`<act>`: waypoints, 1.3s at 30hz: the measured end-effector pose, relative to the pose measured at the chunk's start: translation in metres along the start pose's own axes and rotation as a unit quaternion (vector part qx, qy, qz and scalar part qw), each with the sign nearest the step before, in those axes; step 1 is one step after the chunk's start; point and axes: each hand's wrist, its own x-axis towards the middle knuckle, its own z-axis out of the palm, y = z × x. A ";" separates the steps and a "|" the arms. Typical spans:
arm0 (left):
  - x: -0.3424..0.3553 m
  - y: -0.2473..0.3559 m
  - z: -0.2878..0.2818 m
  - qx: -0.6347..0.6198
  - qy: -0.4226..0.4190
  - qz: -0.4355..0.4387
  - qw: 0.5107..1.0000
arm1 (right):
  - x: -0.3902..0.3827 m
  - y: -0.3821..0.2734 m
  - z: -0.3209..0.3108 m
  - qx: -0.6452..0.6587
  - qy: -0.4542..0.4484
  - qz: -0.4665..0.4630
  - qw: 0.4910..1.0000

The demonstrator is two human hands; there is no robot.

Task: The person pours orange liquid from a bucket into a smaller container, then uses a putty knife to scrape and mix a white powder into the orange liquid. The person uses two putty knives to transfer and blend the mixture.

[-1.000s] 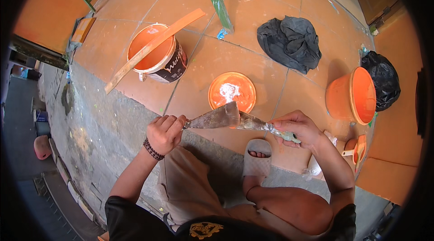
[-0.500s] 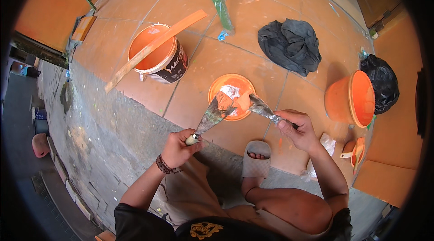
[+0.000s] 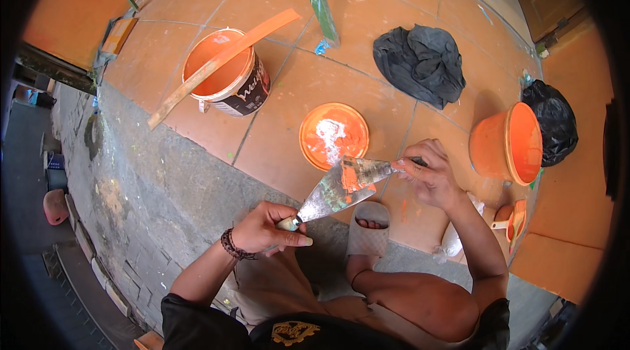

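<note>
One putty knife [image 3: 320, 202], seen in the head view, is grasped by its handle in the person's left hand [image 3: 266, 226], its broad blade angled up to the right. The right hand [image 3: 430, 173] pinches the handle of a second putty knife [image 3: 380, 168], whose blade overlaps the first, with orange paste [image 3: 352, 178] where they meet. Just beyond them, a round orange lid [image 3: 306, 144] smeared with white and orange lies on the tiled floor [image 3: 282, 143]. Farther left, a wooden stick [image 3: 216, 64] rests across a paint bucket [image 3: 248, 94]; a crumpled dark cloth [image 3: 420, 64] lies to the right.
</note>
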 end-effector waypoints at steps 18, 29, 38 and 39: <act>0.014 -0.007 -0.023 0.019 0.259 0.157 0.953 | -0.018 -0.028 -0.016 0.393 -0.030 0.454 0.799; 0.062 -0.037 0.039 0.148 0.410 0.293 0.851 | -0.012 -0.088 0.039 0.535 0.000 0.434 0.724; 0.064 -0.046 0.050 0.234 0.441 0.320 0.805 | -0.004 -0.104 0.046 0.566 0.042 0.417 0.710; 0.062 -0.047 0.053 0.238 0.449 0.317 0.801 | -0.004 -0.107 0.046 0.562 0.042 0.410 0.717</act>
